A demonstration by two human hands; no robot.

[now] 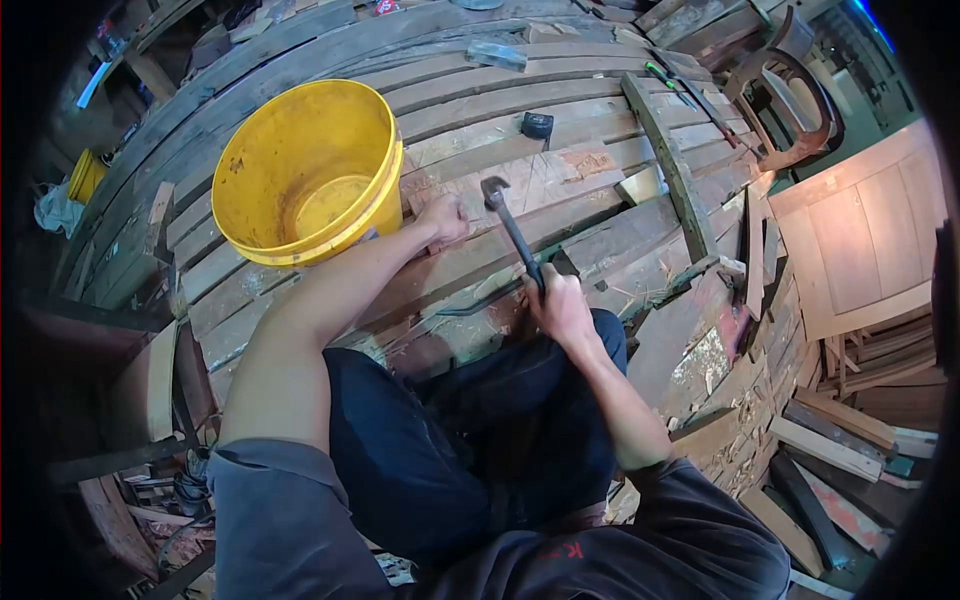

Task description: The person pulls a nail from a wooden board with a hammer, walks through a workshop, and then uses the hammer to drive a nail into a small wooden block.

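A hammer with a dark handle point(518, 238) is gripped in my right hand point(563, 310), its metal head up and forward, above a wooden board point(530, 188). My left hand point(446, 221) rests at the near left end of that board, fingers curled closed. Whatever the left fingers hold, if anything, is too small or hidden to make out. Just left of that hand stands a yellow bucket point(300, 180), its inside stained and its mouth tilted towards me. Below the hammer, a dark bent rod point(480, 308) lies near my knees.
A black tape measure point(537, 125) sits beyond the board. A narrow timber point(668, 170) crosses the slats on the right, near a green-handled screwdriver point(660, 74). A clear block-like object point(497, 56) lies farther back. A wooden panel point(860, 230) and scrap wood point(825, 446) are at right.
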